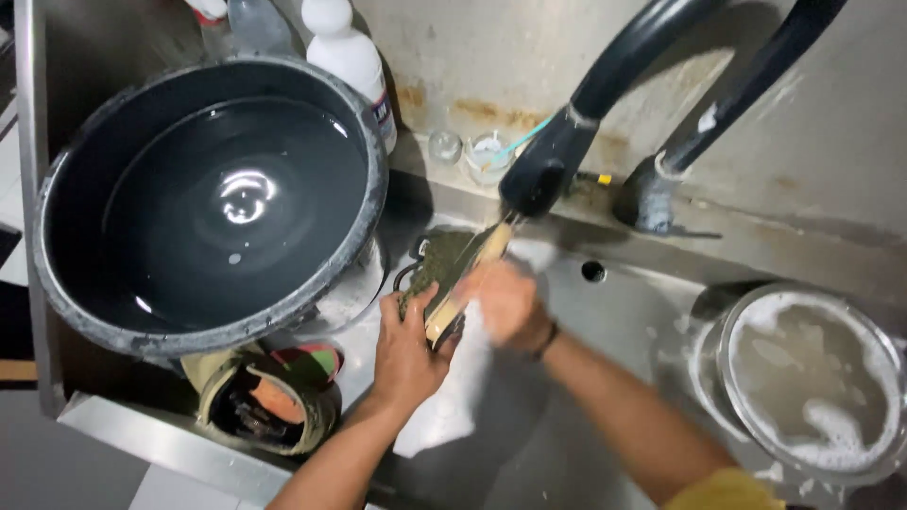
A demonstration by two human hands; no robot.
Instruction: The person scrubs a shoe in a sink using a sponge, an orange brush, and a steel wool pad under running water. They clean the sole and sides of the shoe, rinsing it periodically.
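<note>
The left hand [408, 351] is gripping an olive-green shoe [442, 274] from below, over the sink [605, 312] near its back edge, under the black faucet [548, 170]. The shoe's long axis is running up-right toward the spout. The right hand [505, 302] is closing on its sole side, equally near.

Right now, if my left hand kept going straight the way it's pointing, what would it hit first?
The left hand points up toward the back of the sink; past the shoe it grips, it would likely meet the black faucet head, though depth is unclear.
</note>
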